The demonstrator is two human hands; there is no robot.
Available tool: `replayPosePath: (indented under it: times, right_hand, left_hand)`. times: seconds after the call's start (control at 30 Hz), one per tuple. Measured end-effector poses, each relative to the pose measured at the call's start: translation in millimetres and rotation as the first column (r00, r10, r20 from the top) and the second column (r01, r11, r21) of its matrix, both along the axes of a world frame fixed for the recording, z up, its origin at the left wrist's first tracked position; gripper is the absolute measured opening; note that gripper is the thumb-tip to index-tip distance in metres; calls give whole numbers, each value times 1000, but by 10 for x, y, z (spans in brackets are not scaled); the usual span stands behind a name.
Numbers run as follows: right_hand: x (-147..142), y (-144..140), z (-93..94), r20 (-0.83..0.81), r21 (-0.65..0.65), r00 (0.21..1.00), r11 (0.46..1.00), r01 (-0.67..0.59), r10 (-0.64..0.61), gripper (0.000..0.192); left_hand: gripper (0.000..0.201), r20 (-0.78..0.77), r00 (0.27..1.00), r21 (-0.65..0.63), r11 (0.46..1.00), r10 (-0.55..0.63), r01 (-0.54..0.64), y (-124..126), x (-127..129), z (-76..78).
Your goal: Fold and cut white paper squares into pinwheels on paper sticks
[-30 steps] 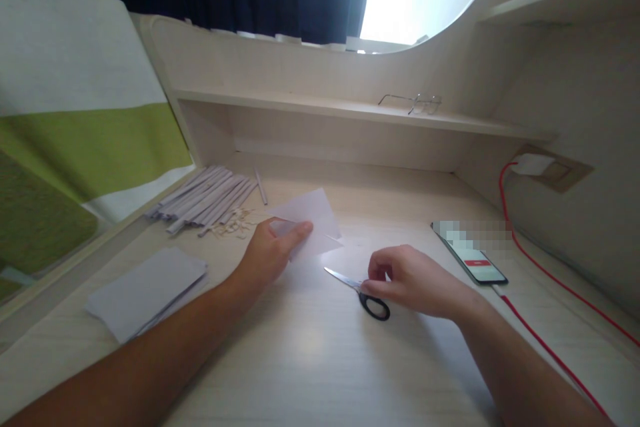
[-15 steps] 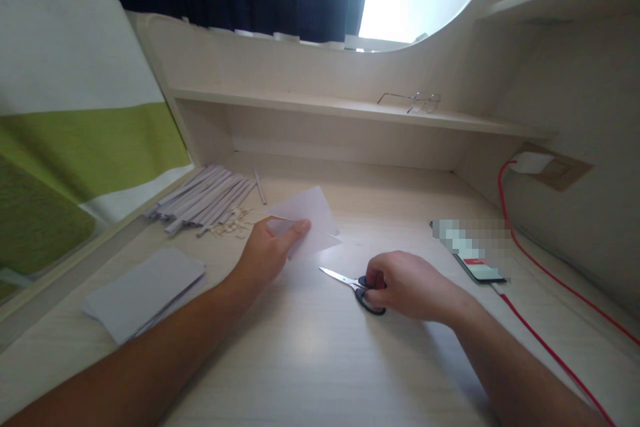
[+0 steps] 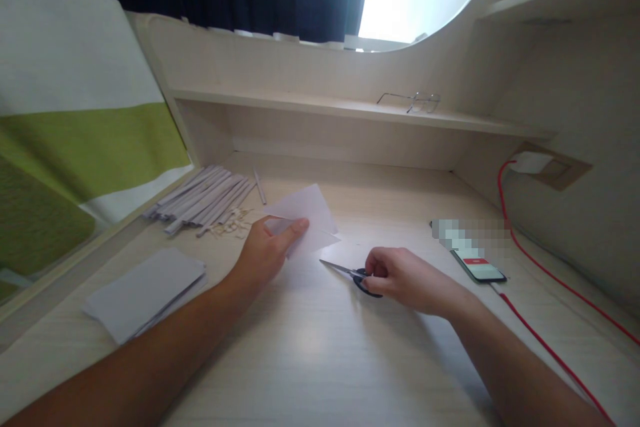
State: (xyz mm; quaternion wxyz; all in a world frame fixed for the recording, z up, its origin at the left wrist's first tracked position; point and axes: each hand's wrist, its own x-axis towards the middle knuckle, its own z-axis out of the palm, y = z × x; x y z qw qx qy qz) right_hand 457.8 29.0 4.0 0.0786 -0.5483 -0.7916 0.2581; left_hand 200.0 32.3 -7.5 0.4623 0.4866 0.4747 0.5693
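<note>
Between the thumb and fingers of my left hand [image 3: 273, 243] is a folded sheet of white paper [image 3: 317, 210], raised over the desk with its loose corners spread to the right. My right hand [image 3: 397, 277] grips a pair of scissors [image 3: 367, 283] by the black handles. The scissors' blades are closed together and point left, toward the paper but apart from it. Part of the handles is hidden by my right fingers.
Rolled paper sticks [image 3: 205, 197] lie piled at the back left, beside some rubber bands [image 3: 233, 223]. A stack of white paper [image 3: 145, 290] rests at the left. On the right are a phone [image 3: 480, 267] and a red cable [image 3: 550, 353]. Glasses [image 3: 423, 103] sit on the shelf [image 3: 300, 102].
The scissors have been lifted off the desk a little and turned in my right hand, which rose slightly. My left hand and the paper have shifted only a little to the left.
</note>
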Motion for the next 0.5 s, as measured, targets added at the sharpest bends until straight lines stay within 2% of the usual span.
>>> replayPosePath:
  times: [0.1,0.2,0.3,0.4,0.5]
  right_hand:
    - [8,6,-42,-96,-2,994,999,46,-46,9]
    - [-18,31,-74,-292,-36,949,993,115,-121,17]
    - [-74,73,-81,-569,-149,791,975,168,-223,28]
    - [-127,91,-74,-731,-224,636,967,122,-249,37]
    - [-157,65,-79,-773,-241,598,970,29,-210,38]
  left_hand:
    - [27,52,999,19,1000,1,-2,19,-14,-20]
    - [27,166,986,52,999,-4,-5,36,-19,-18]
    - [25,254,967,76,997,-11,-9,40,-10,26]
    - [26,329,944,89,996,-12,-19,35,1,92]
    - [25,349,937,90,995,5,-39,29,3,144]
